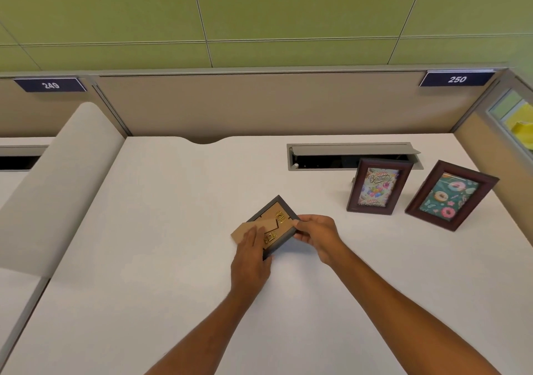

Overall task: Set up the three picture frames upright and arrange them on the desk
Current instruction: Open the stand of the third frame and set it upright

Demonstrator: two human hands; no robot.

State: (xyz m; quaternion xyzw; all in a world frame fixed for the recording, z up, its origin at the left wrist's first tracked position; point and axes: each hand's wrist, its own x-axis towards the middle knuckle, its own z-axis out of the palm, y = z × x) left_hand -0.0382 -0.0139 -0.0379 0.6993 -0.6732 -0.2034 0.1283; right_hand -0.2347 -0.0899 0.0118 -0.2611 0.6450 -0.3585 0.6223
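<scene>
A dark-framed picture frame (275, 219) is held face down over the middle of the white desk (161, 230), its brown backing and gold clips showing. Its cardboard easel stand (245, 228) is swung out to the left. My left hand (250, 259) grips the frame's near left edge, fingers lying on the stand. My right hand (315, 234) pinches the frame's right corner. Two dark red frames stand upright at the right: a birthday picture frame (377, 185) and a donut picture frame (450, 196).
An open cable hatch (352, 155) is set into the desk behind the birthday frame. A beige partition (259, 103) with number plates 249 and 250 closes the back. A rounded divider (57, 178) borders the desk on the left.
</scene>
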